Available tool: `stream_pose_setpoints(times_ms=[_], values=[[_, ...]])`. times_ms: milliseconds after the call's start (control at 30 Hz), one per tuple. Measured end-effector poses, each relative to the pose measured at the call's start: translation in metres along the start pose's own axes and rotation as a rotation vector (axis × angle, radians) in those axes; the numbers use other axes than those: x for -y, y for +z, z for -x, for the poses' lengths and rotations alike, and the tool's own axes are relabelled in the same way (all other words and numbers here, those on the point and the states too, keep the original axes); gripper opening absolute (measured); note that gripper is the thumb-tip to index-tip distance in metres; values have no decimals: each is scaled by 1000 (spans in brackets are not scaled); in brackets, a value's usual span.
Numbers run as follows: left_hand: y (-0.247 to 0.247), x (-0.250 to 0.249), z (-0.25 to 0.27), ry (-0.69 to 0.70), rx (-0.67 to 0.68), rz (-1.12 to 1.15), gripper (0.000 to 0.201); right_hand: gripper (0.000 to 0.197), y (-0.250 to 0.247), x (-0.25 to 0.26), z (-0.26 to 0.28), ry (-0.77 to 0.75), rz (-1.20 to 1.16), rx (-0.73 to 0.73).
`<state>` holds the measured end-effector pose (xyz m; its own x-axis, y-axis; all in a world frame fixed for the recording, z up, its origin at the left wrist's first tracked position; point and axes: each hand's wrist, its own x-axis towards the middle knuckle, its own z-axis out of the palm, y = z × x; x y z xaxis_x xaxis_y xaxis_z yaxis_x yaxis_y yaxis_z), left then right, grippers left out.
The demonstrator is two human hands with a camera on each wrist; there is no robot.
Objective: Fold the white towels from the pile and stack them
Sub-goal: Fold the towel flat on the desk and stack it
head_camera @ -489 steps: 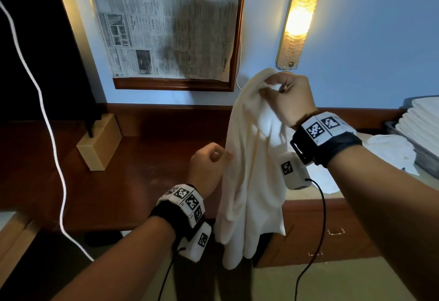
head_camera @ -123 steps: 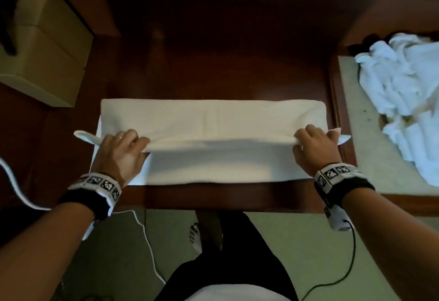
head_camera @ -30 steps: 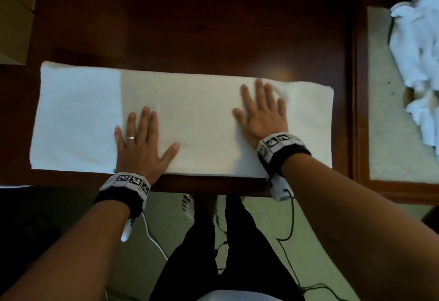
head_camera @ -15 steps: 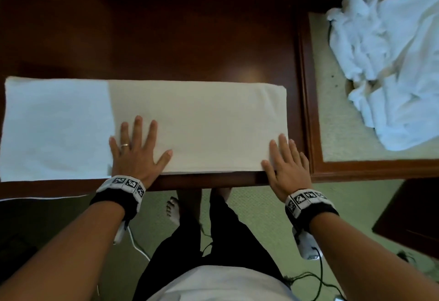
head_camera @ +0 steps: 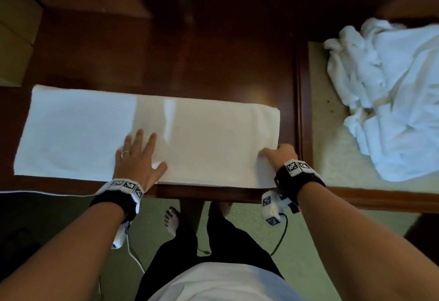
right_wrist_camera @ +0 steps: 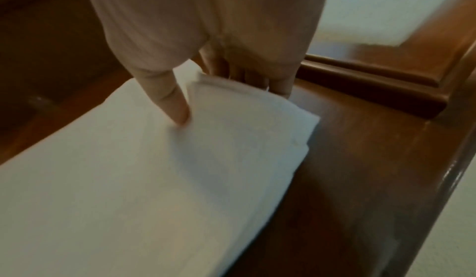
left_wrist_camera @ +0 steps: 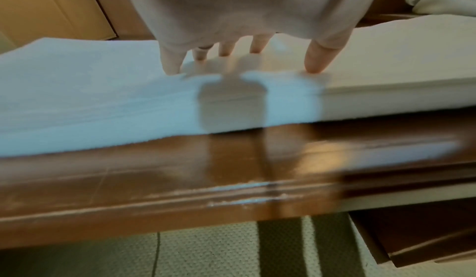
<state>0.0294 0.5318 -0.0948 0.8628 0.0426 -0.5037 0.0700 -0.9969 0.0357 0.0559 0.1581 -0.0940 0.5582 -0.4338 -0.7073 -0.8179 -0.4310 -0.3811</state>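
White towel [head_camera: 194, 139], folded into a long strip along the near edge of the dark wood table [head_camera: 213, 51], looks soft, light and floppy: right hand [head_camera: 279, 157] pinches its near right corner, left hand [head_camera: 137, 158] pressing flat mid-strip, fingers spread, well left of that pinch.

The right hand [head_camera: 279, 157], which lay flat at the towel's [head_camera: 202, 139] near right corner half a second ago, has now curled into a grip on that end, thumb on top and fingers beneath, lifting the corner slightly off the tabletop [head_camera: 213, 58]
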Motion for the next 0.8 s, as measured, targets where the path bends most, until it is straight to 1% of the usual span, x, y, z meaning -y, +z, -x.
stream_pose_setpoints(times_ms=[67, 100, 167, 233, 300, 400, 467, 533, 600, 667, 733, 800], values=[[-4, -6, 2, -17, 18, 7, 88, 45, -4, 1, -2, -15, 2, 76], [-8, -10, 3, -21, 29, 24, 87, 41, -8, 4, -2, -51, 27, 77], [-13, -19, 6, -7, 32, 80, 81, 33, -21, 19, -3, -151, 63, 17], [-18, -27, 9, 32, -1, 107, 73, 29, -46, 49, -3, -256, 75, -104], [-24, -34, 10, 54, -55, 92, 67, 22, -79, 89, -6, -391, 162, -266], [-33, -38, 11, 27, -81, 85, 62, 26, -133, 147, -7, -587, 334, -479], [-36, -37, 12, 21, -81, 79, 61, 28, -159, 174, -3, -682, 373, -591], [-35, -34, 13, 41, -70, 62, 60, 27, -172, 188, 2, -748, 379, -665], [-35, -34, 16, 65, -51, 55, 57, 24, -171, 193, 13, -812, 395, -680], [-35, -34, 18, 98, -32, 58, 55, 21, -156, 192, 28, -872, 425, -651], [-37, -33, 19, 122, -17, 68, 54, 24, -131, 187, 45, -928, 475, -578], [-42, -26, 19, 140, -26, 85, 50, 27, -95, 177, 64, -990, 527, -503]])
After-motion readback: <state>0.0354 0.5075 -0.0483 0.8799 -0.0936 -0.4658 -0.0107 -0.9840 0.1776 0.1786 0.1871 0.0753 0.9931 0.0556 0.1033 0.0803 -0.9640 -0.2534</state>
